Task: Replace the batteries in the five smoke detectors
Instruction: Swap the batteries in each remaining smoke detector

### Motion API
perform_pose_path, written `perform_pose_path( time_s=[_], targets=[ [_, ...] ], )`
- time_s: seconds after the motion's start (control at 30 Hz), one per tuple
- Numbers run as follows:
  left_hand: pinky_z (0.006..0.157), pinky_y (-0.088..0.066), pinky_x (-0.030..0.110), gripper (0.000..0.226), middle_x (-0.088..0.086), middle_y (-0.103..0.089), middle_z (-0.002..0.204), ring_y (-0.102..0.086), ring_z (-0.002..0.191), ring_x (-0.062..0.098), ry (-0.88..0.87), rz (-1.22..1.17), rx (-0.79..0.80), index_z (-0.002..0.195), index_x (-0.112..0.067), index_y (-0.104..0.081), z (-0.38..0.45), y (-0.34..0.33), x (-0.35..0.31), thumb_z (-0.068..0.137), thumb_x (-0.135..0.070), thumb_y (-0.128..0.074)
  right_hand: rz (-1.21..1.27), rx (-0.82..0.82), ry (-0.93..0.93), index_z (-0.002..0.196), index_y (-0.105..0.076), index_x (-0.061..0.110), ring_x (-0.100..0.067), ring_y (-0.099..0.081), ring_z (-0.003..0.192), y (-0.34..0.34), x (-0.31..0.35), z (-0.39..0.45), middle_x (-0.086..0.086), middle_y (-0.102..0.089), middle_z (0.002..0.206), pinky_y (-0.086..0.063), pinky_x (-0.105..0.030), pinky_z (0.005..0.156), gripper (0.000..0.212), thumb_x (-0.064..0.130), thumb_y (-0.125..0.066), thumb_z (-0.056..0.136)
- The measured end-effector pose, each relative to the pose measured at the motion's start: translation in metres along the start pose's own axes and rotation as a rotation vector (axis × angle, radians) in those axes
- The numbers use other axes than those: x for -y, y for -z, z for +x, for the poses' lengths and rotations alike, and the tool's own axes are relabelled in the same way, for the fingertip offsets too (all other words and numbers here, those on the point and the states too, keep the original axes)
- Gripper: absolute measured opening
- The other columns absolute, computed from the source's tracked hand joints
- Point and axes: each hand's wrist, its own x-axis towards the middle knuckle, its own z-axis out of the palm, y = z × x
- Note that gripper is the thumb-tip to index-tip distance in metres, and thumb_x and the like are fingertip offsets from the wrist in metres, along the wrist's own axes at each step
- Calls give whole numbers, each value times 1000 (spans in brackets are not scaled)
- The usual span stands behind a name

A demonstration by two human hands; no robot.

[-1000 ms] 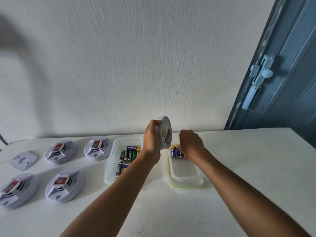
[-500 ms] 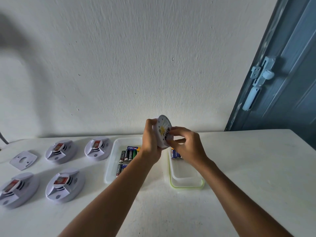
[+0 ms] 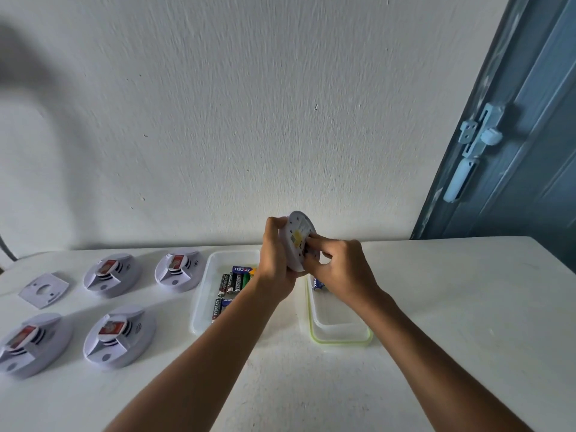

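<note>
Above the tabletop's far edge, the left hand (image 3: 276, 260) grips a smoke detector (image 3: 298, 241) upright; right hand (image 3: 338, 269) fingertips pinch at its open back, probably on a battery. Best to steady the detector and work gently

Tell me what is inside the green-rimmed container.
In the green-rimmed container, blue batteries lie at the far end. The right hand covers part of them, so their number is unclear.

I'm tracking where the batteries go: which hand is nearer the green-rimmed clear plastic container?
The right hand. It hovers just above the green-rimmed clear plastic container's far end, fingers on the round white smoke detector. The left hand grips that detector further left.
</note>
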Motion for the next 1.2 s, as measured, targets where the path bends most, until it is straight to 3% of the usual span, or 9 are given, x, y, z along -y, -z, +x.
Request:
perform_pose_path(
  time_s=[0.23, 0.4, 0.47, 0.57, 0.63, 0.73, 0.87, 1.0, 1.2],
  targets=[
    [85, -42, 42, 43, 12, -59, 86, -54, 85, 26, 48, -148, -32, 95, -7, -63, 1, 4, -4, 85, -42, -40, 22, -21, 95, 107, -73, 6, -23, -71, 88, -2, 0, -7, -10, -74, 101, -59, -38, 74, 27, 8, -68, 80],
    [85, -43, 40, 46, 13, -58, 90, -53, 84, 24, 75, -188, 3, 97, -7, -63, -1, 9, -7, 87, -43, -38, -33, 87, 179, 114, -70, 12, -19, -67, 101, 4, -7, -7, -3, -66, 119, -56, -33, 82, 33, 29, -56, 90],
    [89, -45, 43, 45, 14, -58, 94, -55, 87, 25, 66, -188, 23, 101, -7, -62, -3, 10, -7, 87, -43, -38, -13, 41, 199, 107, -71, 8, -17, -65, 98, 4, -7, -4, -4, -66, 112, -54, -25, 80, 33, 30, -52, 90],
    [93, -44, 47, 48, 16, -60, 106, -58, 100, 30, 39, -115, 15, 110, -9, -61, -5, 17, -9, 89, -43, -35, 178, -59, 17, 89, -67, 6, -2, -62, 75, 5, 1, -1, 0, -68, 82, -47, -15, 65, 19, 22, -58, 92],
    [89, -45, 47, 48, 17, -59, 115, -56, 108, 32, 33, -98, -24, 118, -12, -60, -6, 23, -10, 89, -43, -36, 130, 16, -217, 78, -63, 11, -2, -58, 61, 6, -2, 1, 2, -67, 69, -42, -19, 60, 16, 21, -62, 91],
    [90, -46, 49, 42, 17, -58, 114, -55, 107, 32, 23, -104, -68, 113, -15, -61, -9, 32, -12, 91, -43, -38, -165, 244, -493, 90, -59, 14, -20, -63, 74, 3, -13, -4, -5, -67, 82, -42, -26, 63, 14, 27, -64, 88],
    [94, -44, 52, 40, 17, -58, 115, -54, 109, 33, 13, -106, -78, 111, -17, -61, -12, 37, -13, 91, -43, -38, -457, 407, -522, 84, -56, 11, -33, -64, 86, -11, -18, -9, -11, -65, 90, -46, -31, 68, 20, 31, -61, 87],
    [93, -45, 51, 37, 16, -58, 113, -55, 106, 32, 11, -105, -78, 107, -18, -62, -17, 39, -13, 92, -42, -38, -467, 457, -604, 61, -38, 13, -31, -66, 77, -21, -20, -9, -11, -60, 72, -46, -26, 58, 28, 12, -53, 85],
    [90, -46, 50, 37, 16, -58, 114, -55, 107, 33, 17, -98, -63, 110, -18, -60, -23, 41, -14, 92, -42, -38, -237, 455, -708, 87, -64, 2, -33, -71, 68, -20, -26, -9, -18, -70, 74, -60, -44, 69, 16, 4, -49, 81]
  ],
)
